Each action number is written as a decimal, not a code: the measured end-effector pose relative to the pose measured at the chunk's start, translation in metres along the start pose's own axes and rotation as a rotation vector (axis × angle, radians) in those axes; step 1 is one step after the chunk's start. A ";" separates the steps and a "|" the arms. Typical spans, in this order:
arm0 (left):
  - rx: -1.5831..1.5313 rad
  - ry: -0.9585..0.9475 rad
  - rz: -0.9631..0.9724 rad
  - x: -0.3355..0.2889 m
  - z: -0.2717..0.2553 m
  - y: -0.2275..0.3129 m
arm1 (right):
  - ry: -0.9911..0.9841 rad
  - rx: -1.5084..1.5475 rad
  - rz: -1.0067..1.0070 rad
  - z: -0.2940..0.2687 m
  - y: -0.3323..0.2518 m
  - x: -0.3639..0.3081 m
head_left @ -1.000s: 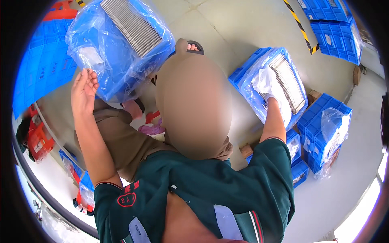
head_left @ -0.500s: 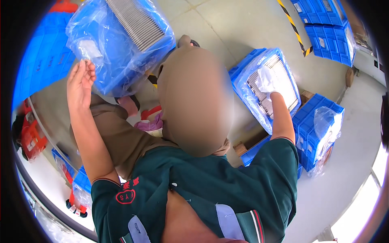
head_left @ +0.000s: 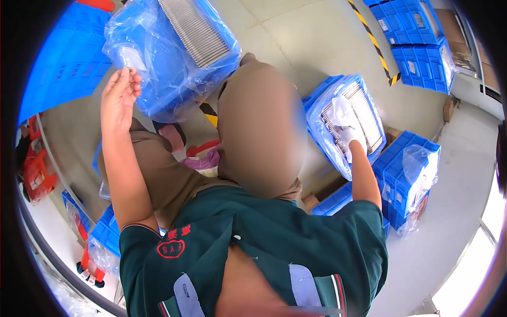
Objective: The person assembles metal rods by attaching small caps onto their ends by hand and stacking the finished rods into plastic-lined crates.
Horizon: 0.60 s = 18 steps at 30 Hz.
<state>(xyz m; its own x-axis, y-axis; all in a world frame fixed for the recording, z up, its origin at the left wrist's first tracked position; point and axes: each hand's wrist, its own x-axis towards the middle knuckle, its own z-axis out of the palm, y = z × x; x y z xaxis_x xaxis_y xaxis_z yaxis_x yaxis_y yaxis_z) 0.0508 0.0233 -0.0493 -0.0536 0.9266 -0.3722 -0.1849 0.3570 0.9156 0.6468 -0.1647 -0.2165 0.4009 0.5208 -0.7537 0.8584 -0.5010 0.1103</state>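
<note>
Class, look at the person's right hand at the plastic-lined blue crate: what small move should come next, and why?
Probably the right hand should ease the loose white material aside: it lies over part of the rows of thin pieces in the blue crate, hiding some, and the hand is right beside it. Whether the fingers grip anything cannot be told.

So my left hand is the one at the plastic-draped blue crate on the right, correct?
Not quite: the head view shows it's your right hand at the plastic-draped blue crate on the right.
</note>
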 end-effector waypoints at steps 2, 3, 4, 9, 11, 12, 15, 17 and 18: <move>-0.030 -0.008 0.032 -0.005 0.002 0.006 | 0.018 0.519 -0.099 -0.038 -0.041 -0.054; -0.045 -0.007 0.059 -0.006 0.006 0.008 | 0.001 0.932 -0.147 -0.053 -0.057 -0.073; -0.062 -0.026 0.055 -0.006 0.010 0.009 | 0.145 0.970 -0.217 -0.067 -0.072 -0.090; -0.112 -0.070 0.037 -0.016 0.007 0.012 | -0.008 1.279 -0.555 -0.152 -0.186 -0.165; -0.147 -0.074 0.073 -0.017 0.004 0.006 | -0.038 1.267 -0.720 -0.172 -0.235 -0.182; -0.156 -0.075 0.078 -0.018 0.002 0.006 | -0.001 1.194 -0.791 -0.180 -0.262 -0.195; -0.227 -0.082 0.083 -0.023 -0.005 0.007 | 0.056 1.013 -0.992 -0.187 -0.340 -0.217; -0.312 -0.094 0.083 -0.025 -0.011 0.007 | 0.044 0.878 -1.110 -0.185 -0.387 -0.231; -0.376 -0.108 0.098 -0.025 -0.012 0.009 | 0.055 0.818 -1.154 -0.182 -0.406 -0.234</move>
<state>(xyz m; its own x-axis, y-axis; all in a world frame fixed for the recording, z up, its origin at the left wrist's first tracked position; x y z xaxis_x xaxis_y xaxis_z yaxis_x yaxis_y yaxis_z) 0.0391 0.0015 -0.0335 0.0109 0.9683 -0.2494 -0.5313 0.2169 0.8189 0.2632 0.0431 0.0330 -0.3597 0.9235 -0.1333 0.2903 -0.0250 -0.9566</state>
